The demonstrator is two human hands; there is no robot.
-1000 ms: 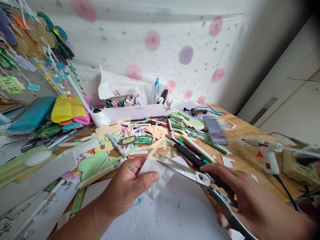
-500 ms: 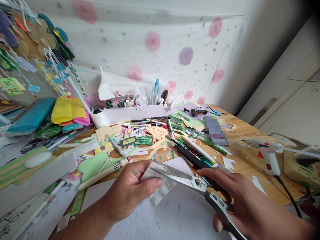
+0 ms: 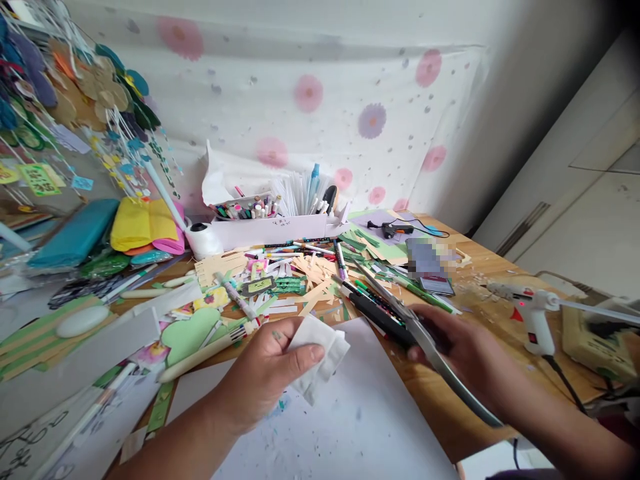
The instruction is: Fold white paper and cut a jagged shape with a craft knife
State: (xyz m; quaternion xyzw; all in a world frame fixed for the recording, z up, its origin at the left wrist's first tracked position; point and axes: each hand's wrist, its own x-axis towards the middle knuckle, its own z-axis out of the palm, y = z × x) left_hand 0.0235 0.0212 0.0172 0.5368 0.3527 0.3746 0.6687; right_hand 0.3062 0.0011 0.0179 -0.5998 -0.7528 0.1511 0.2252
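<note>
Between the thumb and fingers of my left hand (image 3: 270, 377) is a folded piece of thin white material (image 3: 320, 353), its layers fanning a little at the right edge. I cannot tell whether it is paper or cloth. My right hand (image 3: 465, 353) grips a pair of metal scissors (image 3: 423, 337), with fingers around the handles. The blades point up and to the left, over the pens, apart from the white piece. Below both hands lies a large white sheet (image 3: 345, 427) with small blue-green specks on it.
Paper scraps (image 3: 315, 273) and pens, including a thick black one (image 3: 377, 313), crowd the desk's middle. A white glue gun (image 3: 533, 310) stands at the right. Behind are a phone (image 3: 433, 267), a white pen box (image 3: 275, 232) and a thread spool (image 3: 204, 240).
The scissors have come away from the white piece, moving right and turning blade-up. The piece in my left hand now shows more of its folded layers.
</note>
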